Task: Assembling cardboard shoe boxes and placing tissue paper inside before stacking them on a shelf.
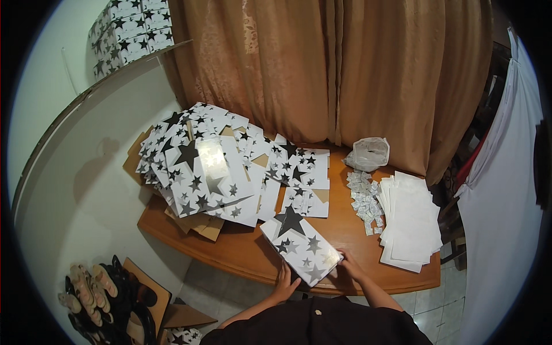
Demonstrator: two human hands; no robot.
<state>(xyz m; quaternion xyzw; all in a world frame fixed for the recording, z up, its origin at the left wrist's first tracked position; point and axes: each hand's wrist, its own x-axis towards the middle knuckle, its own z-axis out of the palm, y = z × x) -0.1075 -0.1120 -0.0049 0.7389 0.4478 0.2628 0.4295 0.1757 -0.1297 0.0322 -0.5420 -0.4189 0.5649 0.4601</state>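
A closed white shoebox-like carton (298, 253) printed with black and grey stars lies at a slant on the near edge of the wooden table (351, 230). My left hand (285, 283) holds its near left side, fingertips against the cardboard. At its right end, my right hand (349, 264) grips the corner, with part of the fingers hidden behind the box. Glare whitens the lid near my right hand. Just beyond the box are flat star-printed cardboard pieces (307, 201).
A big heap of unfolded star-printed cardboard (195, 172) covers the table's left. To the right are small silvery packets (365, 204), a clear plastic bag (369, 153) and white paper sheets (411, 224). Shoes (95, 293) sit lower left; finished boxes (135, 31) are stacked upper left. Brown curtains (287, 69) hang behind.
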